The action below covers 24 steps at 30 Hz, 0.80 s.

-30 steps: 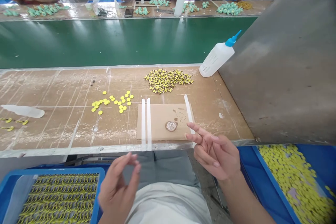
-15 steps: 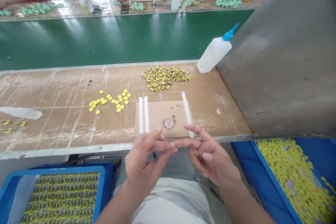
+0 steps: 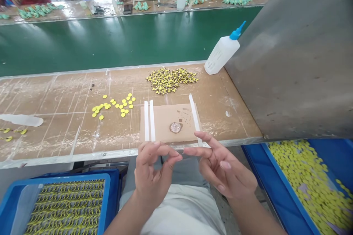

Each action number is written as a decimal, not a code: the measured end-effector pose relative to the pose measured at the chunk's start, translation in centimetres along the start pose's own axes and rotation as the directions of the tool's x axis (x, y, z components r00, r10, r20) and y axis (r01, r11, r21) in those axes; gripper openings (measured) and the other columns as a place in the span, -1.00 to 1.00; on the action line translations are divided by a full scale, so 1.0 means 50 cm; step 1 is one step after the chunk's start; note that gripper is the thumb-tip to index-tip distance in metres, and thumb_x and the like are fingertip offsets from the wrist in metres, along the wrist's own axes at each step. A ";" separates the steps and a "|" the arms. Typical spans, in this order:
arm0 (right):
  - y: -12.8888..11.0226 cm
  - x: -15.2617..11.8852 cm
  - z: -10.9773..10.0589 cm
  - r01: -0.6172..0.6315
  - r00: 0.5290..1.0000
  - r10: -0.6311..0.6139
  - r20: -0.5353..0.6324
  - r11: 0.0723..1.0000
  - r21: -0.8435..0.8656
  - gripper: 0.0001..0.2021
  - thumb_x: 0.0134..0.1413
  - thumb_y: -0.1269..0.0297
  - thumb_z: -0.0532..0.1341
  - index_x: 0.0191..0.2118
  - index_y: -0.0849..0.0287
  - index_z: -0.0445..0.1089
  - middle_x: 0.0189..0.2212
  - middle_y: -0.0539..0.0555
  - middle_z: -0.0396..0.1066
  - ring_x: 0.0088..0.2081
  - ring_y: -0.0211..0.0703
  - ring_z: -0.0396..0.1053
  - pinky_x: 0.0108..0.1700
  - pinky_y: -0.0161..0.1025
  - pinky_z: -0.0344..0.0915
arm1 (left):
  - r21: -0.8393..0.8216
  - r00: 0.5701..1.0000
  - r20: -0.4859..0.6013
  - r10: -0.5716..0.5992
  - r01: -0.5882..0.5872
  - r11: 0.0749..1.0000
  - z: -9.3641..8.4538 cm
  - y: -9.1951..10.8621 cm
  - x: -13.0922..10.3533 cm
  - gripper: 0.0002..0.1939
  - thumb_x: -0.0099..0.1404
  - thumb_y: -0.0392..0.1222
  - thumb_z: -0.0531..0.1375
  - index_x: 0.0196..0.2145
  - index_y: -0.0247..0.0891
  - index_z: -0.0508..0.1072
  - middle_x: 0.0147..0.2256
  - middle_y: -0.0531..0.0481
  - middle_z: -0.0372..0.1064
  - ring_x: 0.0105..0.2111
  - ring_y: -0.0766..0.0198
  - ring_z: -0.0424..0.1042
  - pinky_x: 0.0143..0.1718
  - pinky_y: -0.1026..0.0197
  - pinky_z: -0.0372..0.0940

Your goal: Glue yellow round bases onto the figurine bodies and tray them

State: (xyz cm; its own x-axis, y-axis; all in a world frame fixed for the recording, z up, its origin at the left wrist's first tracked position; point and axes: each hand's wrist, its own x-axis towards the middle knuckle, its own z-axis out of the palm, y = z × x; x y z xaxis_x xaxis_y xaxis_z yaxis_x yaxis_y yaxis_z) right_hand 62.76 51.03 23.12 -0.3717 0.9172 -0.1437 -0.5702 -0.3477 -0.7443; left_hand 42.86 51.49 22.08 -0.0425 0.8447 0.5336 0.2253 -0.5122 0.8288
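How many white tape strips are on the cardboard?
3: on the cardboard, two strips side by side at left, one strip at right partly behind the right hand.

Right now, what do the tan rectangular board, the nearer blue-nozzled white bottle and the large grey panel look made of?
Tan rectangular board: probably matte cardboard; dull face, dark soaked-looking spots.
Nearer blue-nozzled white bottle: likely satin plastic; milky, translucent-looking body.
Large grey panel: perhaps sheet metal, dull and scuffed; broad blurred highlights suggest it, but coated board is possible.
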 end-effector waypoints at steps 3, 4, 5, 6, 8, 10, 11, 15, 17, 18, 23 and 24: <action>-0.001 -0.002 -0.007 0.025 0.998 -0.026 -0.052 0.999 -0.030 -0.50 0.15 0.01 0.28 0.18 -0.08 0.27 0.07 0.21 0.47 -0.76 -0.48 -0.09 -0.71 -0.36 -0.24 | -0.017 1.000 -0.014 -0.009 0.009 1.000 0.002 -0.001 0.006 -0.36 0.24 -0.55 0.27 0.17 -0.08 0.25 -0.37 0.11 0.50 -0.36 0.30 0.50 -0.18 0.14 0.38; 0.000 -0.003 -0.009 0.025 0.998 -0.027 -0.059 0.999 -0.035 -0.49 0.14 0.00 0.27 0.19 -0.07 0.26 0.08 0.22 0.46 -0.76 -0.48 -0.10 -0.71 -0.35 -0.24 | -0.026 1.000 -0.012 -0.026 0.026 0.999 0.003 -0.001 0.007 -0.38 0.25 -0.55 0.27 0.16 -0.09 0.27 -0.37 0.11 0.48 -0.35 0.31 0.50 -0.17 0.15 0.39; 0.000 -0.003 -0.010 0.020 0.998 -0.022 -0.061 0.999 -0.037 -0.48 0.13 -0.01 0.26 0.19 -0.07 0.26 0.08 0.23 0.46 -0.76 -0.49 -0.11 -0.71 -0.35 -0.24 | -0.041 0.999 -0.007 -0.051 0.051 0.998 0.004 -0.001 0.007 -0.39 0.25 -0.54 0.28 0.16 -0.10 0.28 -0.36 0.10 0.48 -0.34 0.31 0.51 -0.16 0.16 0.40; 0.001 -0.004 -0.011 0.009 0.998 -0.012 -0.062 0.999 -0.036 -0.47 0.12 -0.03 0.26 0.19 -0.06 0.26 0.08 0.24 0.45 -0.77 -0.49 -0.12 -0.71 -0.35 -0.24 | -0.060 0.997 -0.005 -0.078 0.077 0.995 0.007 -0.001 0.006 -0.39 0.25 -0.53 0.29 0.16 -0.11 0.29 -0.36 0.09 0.48 -0.32 0.31 0.51 -0.14 0.16 0.41; 0.004 -0.004 -0.010 -0.014 0.997 0.012 -0.073 0.999 -0.038 -0.44 0.10 -0.07 0.28 0.19 -0.06 0.25 0.08 0.26 0.45 -0.77 -0.49 -0.13 -0.72 -0.35 -0.24 | -0.101 0.990 -0.019 -0.139 0.137 0.985 0.013 0.001 0.002 -0.37 0.24 -0.50 0.33 0.19 -0.12 0.28 -0.33 0.08 0.52 -0.29 0.30 0.54 -0.11 0.17 0.41; 0.008 -0.004 -0.008 -0.016 0.997 0.014 -0.071 0.999 -0.032 -0.42 0.09 -0.08 0.30 0.19 -0.06 0.26 0.07 0.25 0.46 -0.77 -0.49 -0.12 -0.72 -0.36 -0.24 | -0.141 0.977 -0.045 -0.207 0.199 0.970 0.021 0.004 -0.002 -0.33 0.22 -0.46 0.36 0.20 -0.11 0.27 -0.31 0.07 0.55 -0.28 0.29 0.55 -0.10 0.18 0.41; 0.009 -0.004 -0.006 -0.007 0.998 0.006 -0.055 1.000 -0.018 -0.43 0.11 -0.06 0.31 0.20 -0.06 0.26 0.06 0.25 0.47 -0.76 -0.49 -0.11 -0.72 -0.36 -0.24 | -0.155 0.970 -0.050 -0.239 0.228 0.961 0.025 0.006 -0.003 -0.33 0.22 -0.45 0.38 0.20 -0.10 0.28 -0.31 0.07 0.56 -0.27 0.28 0.55 -0.09 0.18 0.40; 0.017 -0.003 0.000 0.051 0.998 -0.052 0.018 0.998 0.039 -0.50 0.20 0.05 0.34 0.21 -0.07 0.30 0.06 0.23 0.46 -0.72 -0.49 -0.02 -0.69 -0.37 -0.22 | -0.195 0.946 -0.051 -0.320 0.305 0.932 0.036 0.014 -0.007 -0.33 0.21 -0.41 0.40 0.19 -0.06 0.29 -0.34 0.10 0.56 -0.30 0.30 0.54 -0.06 0.17 0.38; 0.023 -0.006 0.001 0.087 0.996 -0.087 0.021 0.996 0.011 -0.50 0.22 0.07 0.37 0.22 -0.09 0.30 0.07 0.23 0.46 -0.69 -0.48 0.03 -0.67 -0.38 -0.19 | -0.212 0.940 -0.045 -0.338 0.322 0.923 0.038 0.016 -0.008 -0.34 0.22 -0.40 0.39 0.19 -0.04 0.29 -0.36 0.12 0.54 -0.31 0.31 0.52 -0.05 0.16 0.37; 0.027 -0.008 0.000 0.105 0.994 -0.105 0.020 0.994 -0.009 -0.49 0.22 0.07 0.38 0.23 -0.09 0.29 0.07 0.23 0.45 -0.68 -0.47 0.06 -0.66 -0.38 -0.17 | -0.220 0.935 -0.035 -0.352 0.337 0.916 0.039 0.017 -0.009 -0.34 0.23 -0.40 0.38 0.20 -0.03 0.28 -0.36 0.12 0.53 -0.31 0.32 0.52 -0.04 0.16 0.36; 0.045 -0.024 -0.007 0.150 0.989 -0.149 0.015 0.982 -0.115 -0.45 0.26 0.06 0.38 0.28 -0.08 0.22 0.14 0.29 0.38 -0.62 -0.45 0.10 -0.62 -0.37 -0.08 | -0.239 0.887 0.035 -0.461 0.456 0.857 0.037 0.019 -0.016 -0.34 0.31 -0.35 0.32 0.26 -0.01 0.19 -0.33 0.11 0.47 -0.25 0.32 0.49 -0.02 0.17 0.35; 0.047 -0.026 -0.007 0.152 0.988 -0.151 0.014 0.979 -0.134 -0.44 0.27 0.06 0.37 0.29 -0.08 0.21 0.15 0.30 0.37 -0.61 -0.44 0.10 -0.61 -0.37 -0.07 | -0.238 0.880 0.044 -0.472 0.468 0.851 0.036 0.019 -0.018 -0.34 0.32 -0.34 0.31 0.27 0.00 0.18 -0.32 0.11 0.46 -0.25 0.32 0.47 -0.01 0.18 0.34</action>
State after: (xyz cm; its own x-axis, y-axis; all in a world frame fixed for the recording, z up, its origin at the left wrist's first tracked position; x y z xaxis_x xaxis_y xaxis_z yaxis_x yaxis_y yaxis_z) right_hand 62.18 49.09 21.31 -0.2914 0.9564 -0.0204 -0.5164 -0.1752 -0.8382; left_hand 44.87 50.54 22.09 -0.1009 0.9924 0.0709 -0.0603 -0.0772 0.9952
